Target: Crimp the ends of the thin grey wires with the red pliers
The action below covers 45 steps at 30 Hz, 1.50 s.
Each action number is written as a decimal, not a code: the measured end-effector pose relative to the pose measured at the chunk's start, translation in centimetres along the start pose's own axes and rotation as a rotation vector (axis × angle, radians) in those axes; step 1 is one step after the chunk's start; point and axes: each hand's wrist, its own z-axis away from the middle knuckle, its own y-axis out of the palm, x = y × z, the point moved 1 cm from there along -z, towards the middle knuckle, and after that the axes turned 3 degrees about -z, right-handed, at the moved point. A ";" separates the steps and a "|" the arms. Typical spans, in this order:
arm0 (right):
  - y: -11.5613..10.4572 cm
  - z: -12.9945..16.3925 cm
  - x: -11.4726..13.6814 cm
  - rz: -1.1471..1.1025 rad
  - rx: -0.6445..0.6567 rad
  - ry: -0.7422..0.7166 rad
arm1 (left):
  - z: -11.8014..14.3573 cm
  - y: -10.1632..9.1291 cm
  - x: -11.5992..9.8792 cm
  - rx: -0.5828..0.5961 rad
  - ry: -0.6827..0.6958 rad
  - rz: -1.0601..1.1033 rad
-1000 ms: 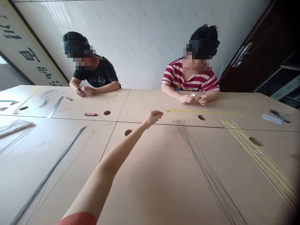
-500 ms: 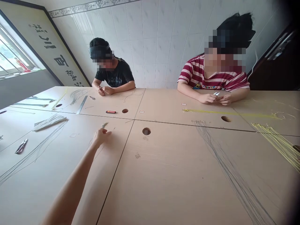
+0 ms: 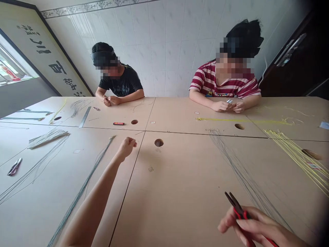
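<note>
My left hand (image 3: 126, 148) is closed over the table (image 3: 180, 192), its fingers curled together; whether anything small is in them is hidden. Just left of it lies a bundle of grey-green cords (image 3: 88, 178) with gold-coloured ends. At the lower right my right hand (image 3: 262, 226) holds a pair of pliers (image 3: 238, 206) with red handles and dark narrow jaws. The jaws point up and left and stand slightly apart, with nothing seen between them. Behind the pliers runs a bundle of thin grey cords (image 3: 236, 164).
Yellow cords (image 3: 290, 154) lie at the right. Small snips (image 3: 14, 167), a pale bundle (image 3: 47, 138), a metal ruler (image 3: 85, 116) and a red-and-black marker-like object (image 3: 118, 124) are on the left half. Round holes (image 3: 158, 142) pierce the tabletop. Two people (image 3: 120, 80) sit opposite, hands on the table.
My left hand has moved right, away from the gold-coloured ends of the grey-green bundle. My right hand has come into view with the pliers. The camera view has shifted slightly.
</note>
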 end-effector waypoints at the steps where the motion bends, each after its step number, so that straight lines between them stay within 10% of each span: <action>1: 0.5 -0.5 1.5 0.004 0.037 -0.033 | 0.8 0.0 -1.3 0.064 0.045 0.052; 7: 4.6 -4.6 10.2 0.077 -0.021 -0.385 | 5.4 0.1 -10.7 0.317 0.341 0.372; 12: 7.4 -8.5 14.4 -0.369 -0.128 -0.609 | 8.2 1.6 -15.2 0.310 0.426 0.615; 34: 8.5 -13.1 14.6 -0.566 -0.064 -0.599 | 9.6 5.1 -15.5 0.476 0.454 0.455; 45: 7.2 -10.9 14.0 -0.274 0.046 -0.669 | 9.5 1.7 -14.4 0.436 0.543 0.369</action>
